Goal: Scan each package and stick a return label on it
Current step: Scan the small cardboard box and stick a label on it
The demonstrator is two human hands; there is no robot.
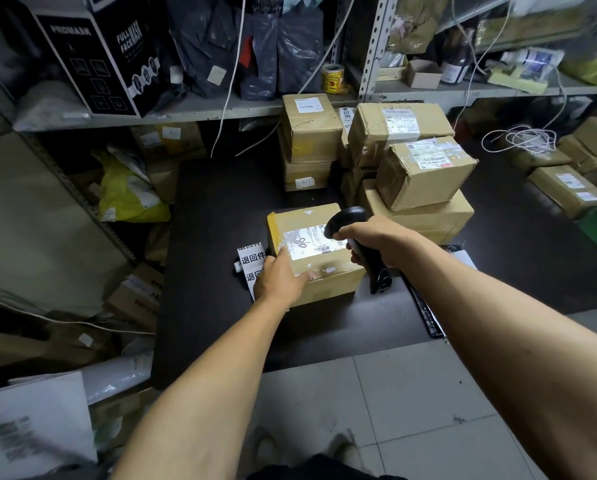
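Observation:
A taped cardboard package (328, 278) lies on the black table (221, 209) in front of me, its white shipping label (307, 242) facing up and lit brightly. My left hand (279, 277) rests on the package's near left corner, fingers laid over the top. My right hand (369, 242) grips a black handheld scanner (350, 220) by its handle, head pointed at the label from the right. A strip of white return labels (252, 261) with black characters lies on the table just left of the package, partly hidden by my left hand.
More cardboard packages (425, 171) are stacked at the back of the table, a second stack (307, 140) to their left. Metal shelving (200, 112) behind holds grey bags, a black mask box (96, 53) and a yellow sticker roll (331, 77). Boxes crowd the floor left.

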